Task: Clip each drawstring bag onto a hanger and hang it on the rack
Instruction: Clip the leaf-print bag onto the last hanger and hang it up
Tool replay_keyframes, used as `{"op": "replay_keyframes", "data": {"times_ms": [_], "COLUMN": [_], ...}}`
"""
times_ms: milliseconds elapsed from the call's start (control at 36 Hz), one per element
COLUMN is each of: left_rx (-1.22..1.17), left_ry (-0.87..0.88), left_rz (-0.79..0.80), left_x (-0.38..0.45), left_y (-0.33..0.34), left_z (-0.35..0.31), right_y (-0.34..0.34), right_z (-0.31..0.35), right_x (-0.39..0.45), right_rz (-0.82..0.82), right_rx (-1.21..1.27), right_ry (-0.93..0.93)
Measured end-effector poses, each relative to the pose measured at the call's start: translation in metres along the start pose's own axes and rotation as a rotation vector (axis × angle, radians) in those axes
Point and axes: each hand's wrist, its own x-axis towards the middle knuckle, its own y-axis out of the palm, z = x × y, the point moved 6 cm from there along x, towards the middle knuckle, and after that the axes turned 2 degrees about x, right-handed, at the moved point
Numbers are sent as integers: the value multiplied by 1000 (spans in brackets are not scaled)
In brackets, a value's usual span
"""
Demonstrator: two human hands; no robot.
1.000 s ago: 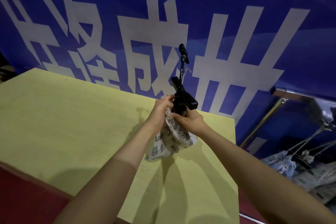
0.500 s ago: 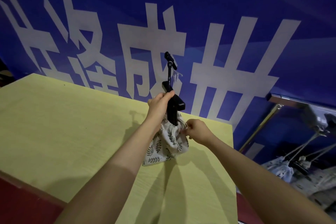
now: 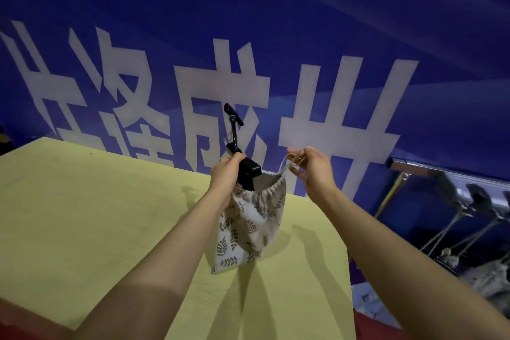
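Now, with my left hand (image 3: pixel 226 174) gripping the black hanger (image 3: pixel 247 175) clipped on the drawstring bag (image 3: pixel 252 225) above the table (image 3: pixel 82 201), my right hand (image 3: pixel 311 167) pinches its cord (image 3: pixel 287 161); I'd pull steadily.

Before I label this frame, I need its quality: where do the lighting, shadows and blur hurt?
Head view: dim bluish light; the bag and both arms cast soft shadows on the table; wide-angle bending at the edges; the rack and hung bags at right are dark and blurred.
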Motion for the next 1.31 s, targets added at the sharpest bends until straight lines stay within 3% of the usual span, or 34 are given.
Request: {"op": "replay_keyframes", "data": {"times_ms": [139, 306, 472, 528, 611, 694, 778, 972, 1111, 1222, 1306], "left_rx": [54, 208, 459, 479, 573, 686, 772, 928, 1077, 1012, 820], "left_ry": [7, 65, 207, 356, 616, 729, 724, 716, 714, 746, 672], "left_rz": [-9, -25, -214, -233, -133, -10, 122, 213, 132, 132, 213], "left_x": [1, 0, -8, -14, -23, -28, -27, -47, -50, -45, -46], "left_y": [-6, -4, -4, 1, 17, 32, 45, 68, 76, 83, 90], "left_z": [-7, -16, -36, -44, -53, -54, -48, -52, -63, -73, -76], "right_y": [14, 29, 37, 39, 39, 43, 47, 42, 36, 31, 28], "right_z": [21, 47, 75, 78, 81, 83, 87, 101, 113, 122, 129], "right_x": [-4, -22, -36, -38, -39, -40, -44, -47, -49, -51, -51], "right_rz": [26, 69, 69, 85, 90, 139, 157, 177, 178, 160, 156], "right_rx": [-4, -314, -449, -435, -397, -315, -353, -465, -507, -478, -433], "right_ry": [-46, -307, -513, -515, -492, -464, -495, -580, -624, -642, -624]}}
